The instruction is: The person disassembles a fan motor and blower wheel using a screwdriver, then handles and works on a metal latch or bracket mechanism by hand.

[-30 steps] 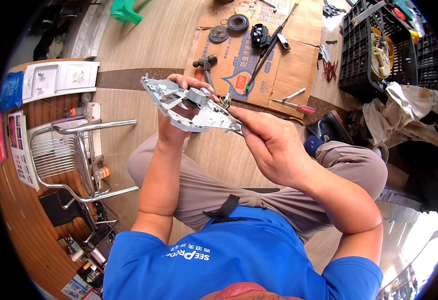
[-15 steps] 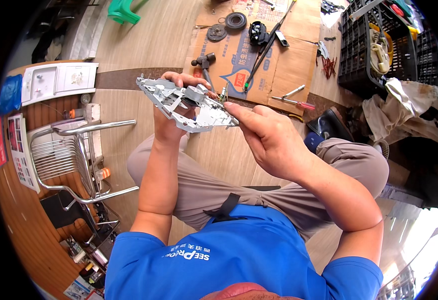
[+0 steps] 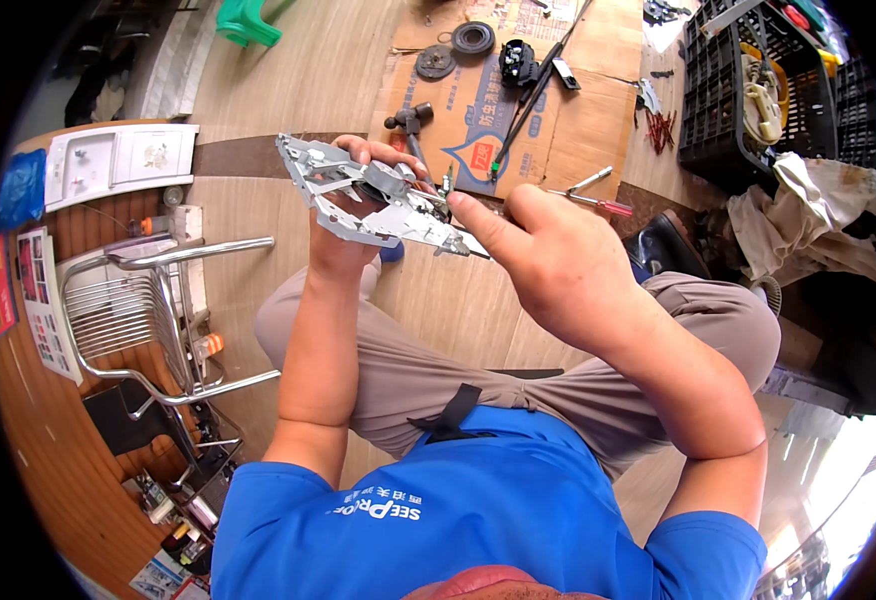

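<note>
A grey-white metal chassis frame (image 3: 373, 205) with small mechanical parts is held up above my lap, tilted. My left hand (image 3: 383, 155) is closed around its far side, with the palm partly hidden behind it. At the frame's right end is my right hand (image 3: 558, 250), its index finger stretched toward a small green circuit board (image 3: 448, 182) standing up from the frame. The fingertip meets or nearly meets the board. My other right fingers are curled in, and whatever they hold is hidden.
A flattened cardboard sheet (image 3: 598, 110) on the floor carries a hammer (image 3: 413, 118), a black ring (image 3: 473, 38), a black part (image 3: 518, 63) and screwdrivers (image 3: 598, 203). Black crates (image 3: 718, 110) stand at right, a metal chair (image 3: 118, 310) at left, a green stool (image 3: 246, 22) at far left.
The frame has turned slightly and shifted a little to the right. My right hand has risen and moved right, its knuckles more bent, with the index fingertip still at the circuit board.
</note>
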`<action>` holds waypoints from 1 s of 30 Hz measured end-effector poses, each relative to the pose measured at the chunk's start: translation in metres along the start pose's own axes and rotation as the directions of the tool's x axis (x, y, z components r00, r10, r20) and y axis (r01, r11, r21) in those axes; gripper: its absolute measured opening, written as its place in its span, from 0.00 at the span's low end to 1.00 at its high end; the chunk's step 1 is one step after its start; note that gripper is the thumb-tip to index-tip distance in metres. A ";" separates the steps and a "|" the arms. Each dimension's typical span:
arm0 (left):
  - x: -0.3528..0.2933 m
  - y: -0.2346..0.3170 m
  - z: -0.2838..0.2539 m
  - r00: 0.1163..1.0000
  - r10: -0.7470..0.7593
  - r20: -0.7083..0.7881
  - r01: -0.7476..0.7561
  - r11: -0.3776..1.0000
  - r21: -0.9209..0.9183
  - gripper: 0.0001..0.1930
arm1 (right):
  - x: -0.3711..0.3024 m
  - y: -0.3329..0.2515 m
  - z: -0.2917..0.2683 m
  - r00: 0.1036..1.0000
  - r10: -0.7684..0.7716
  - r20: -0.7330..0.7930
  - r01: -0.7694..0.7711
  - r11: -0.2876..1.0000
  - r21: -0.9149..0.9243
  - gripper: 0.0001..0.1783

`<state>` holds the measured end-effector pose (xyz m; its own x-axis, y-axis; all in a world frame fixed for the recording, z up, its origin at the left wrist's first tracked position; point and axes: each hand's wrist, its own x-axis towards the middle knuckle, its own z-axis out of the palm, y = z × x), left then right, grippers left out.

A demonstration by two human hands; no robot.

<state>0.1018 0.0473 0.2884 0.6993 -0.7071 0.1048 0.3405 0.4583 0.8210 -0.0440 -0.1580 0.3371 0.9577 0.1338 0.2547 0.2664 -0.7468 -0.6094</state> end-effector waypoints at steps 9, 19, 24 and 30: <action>0.000 0.002 -0.004 1.000 0.014 0.008 -0.014 1.000 0.012 0.15 | 0.002 -0.007 0.000 0.969 0.231 0.090 -0.239 0.775 0.585 0.16; 0.000 0.002 -0.001 0.999 0.047 0.022 -0.048 0.996 0.074 0.16 | 0.000 -0.005 0.007 0.982 0.186 0.017 -0.166 0.825 0.541 0.17; 0.000 0.001 0.000 0.998 0.048 0.029 -0.050 0.996 0.073 0.16 | -0.001 -0.005 0.008 0.985 0.173 -0.004 -0.147 0.847 0.510 0.17; 0.000 0.000 0.000 0.997 0.062 0.034 -0.064 0.995 0.075 0.16 | -0.002 -0.004 0.009 0.984 0.179 -0.001 -0.156 0.861 0.485 0.17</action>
<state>0.1013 0.0475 0.2888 0.6970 -0.6954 0.1747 0.2465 0.4612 0.8524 -0.0460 -0.1489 0.3324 0.9898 -0.0025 0.1427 0.1330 -0.3473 -0.9283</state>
